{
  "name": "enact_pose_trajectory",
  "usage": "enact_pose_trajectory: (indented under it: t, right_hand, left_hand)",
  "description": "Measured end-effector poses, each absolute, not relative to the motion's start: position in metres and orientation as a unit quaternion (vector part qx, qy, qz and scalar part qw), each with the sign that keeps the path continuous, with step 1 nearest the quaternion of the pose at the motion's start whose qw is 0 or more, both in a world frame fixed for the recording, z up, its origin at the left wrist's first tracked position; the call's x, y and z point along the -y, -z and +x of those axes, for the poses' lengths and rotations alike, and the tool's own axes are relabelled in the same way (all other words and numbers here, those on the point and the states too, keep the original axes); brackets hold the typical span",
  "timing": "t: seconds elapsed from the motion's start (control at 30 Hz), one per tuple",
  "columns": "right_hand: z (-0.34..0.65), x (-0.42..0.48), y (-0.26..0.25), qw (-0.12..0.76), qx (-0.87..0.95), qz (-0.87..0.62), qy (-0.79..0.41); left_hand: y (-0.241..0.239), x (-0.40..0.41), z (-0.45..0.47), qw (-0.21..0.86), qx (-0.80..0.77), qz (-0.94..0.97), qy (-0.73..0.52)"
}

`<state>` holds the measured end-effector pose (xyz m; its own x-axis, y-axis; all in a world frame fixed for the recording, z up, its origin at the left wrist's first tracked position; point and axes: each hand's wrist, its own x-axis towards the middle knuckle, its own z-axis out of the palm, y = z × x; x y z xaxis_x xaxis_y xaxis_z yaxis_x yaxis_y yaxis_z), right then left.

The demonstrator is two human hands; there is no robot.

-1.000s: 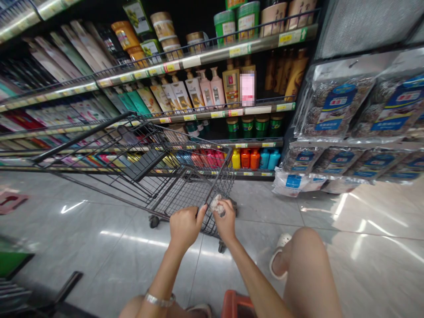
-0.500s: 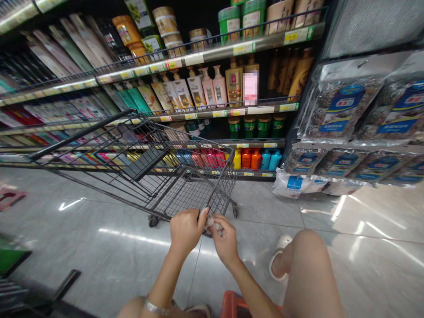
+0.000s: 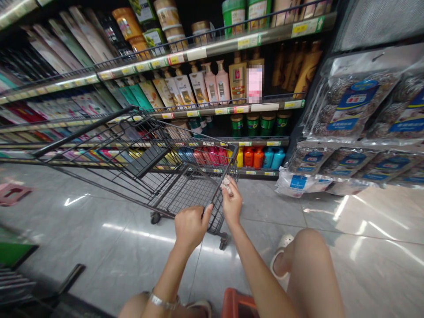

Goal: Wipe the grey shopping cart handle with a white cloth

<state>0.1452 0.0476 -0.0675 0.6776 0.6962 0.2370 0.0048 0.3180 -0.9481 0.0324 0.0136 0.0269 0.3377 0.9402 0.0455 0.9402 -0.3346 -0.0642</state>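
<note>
A dark wire shopping cart (image 3: 142, 152) lies tipped toward me on the shop floor. My left hand (image 3: 190, 224) is closed around the cart's lower front corner wire. My right hand (image 3: 231, 199) pinches a small crumpled whitish wipe (image 3: 227, 184) and presses it against the cart's right upright wire. A bracelet sits on my left wrist. My bare knee (image 3: 309, 260) and a white sandal (image 3: 280, 258) show at the lower right.
Shelves (image 3: 212, 48) of shampoo bottles, jars and boxes run behind the cart. Packs of steel scourers (image 3: 347, 110) hang at the right. A red stool (image 3: 236, 304) is under me, a pink stool (image 3: 13, 193) at far left. The floor is glossy grey tile.
My right hand has moved up the cart's right edge with the wipe. My left hand has stayed on the lower corner wire. The view has shifted slightly.
</note>
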Motion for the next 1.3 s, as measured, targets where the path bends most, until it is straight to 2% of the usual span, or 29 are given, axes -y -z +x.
enact_pose_trajectory:
  t: [0.23, 0.53, 0.8, 1.03, 1.3]
  right_hand:
    - [0.118, -0.010, 0.067, 0.731, 0.352, -0.552, -0.192]
    - [0.088, 0.028, 0.070, 0.743, 0.324, -0.536, -0.236]
    - [0.057, 0.068, 0.093, 0.705, 0.379, -0.548, -0.244]
    - [0.078, 0.048, 0.102, 0.726, 0.317, -0.583, -0.182]
    - [0.128, -0.019, 0.107, 0.680, 0.408, -0.600, -0.103]
  left_hand:
    - [-0.026, -0.016, 0.037, 0.034, 0.581, -0.813, -0.002]
    - [-0.028, -0.015, 0.037, 0.043, 0.587, -0.809, -0.009]
    - [-0.029, -0.014, 0.041, 0.045, 0.598, -0.800, -0.002]
    - [-0.026, -0.012, 0.038, 0.054, 0.584, -0.810, 0.007]
    - [-0.023, -0.011, 0.038, 0.058, 0.573, -0.818, 0.014]
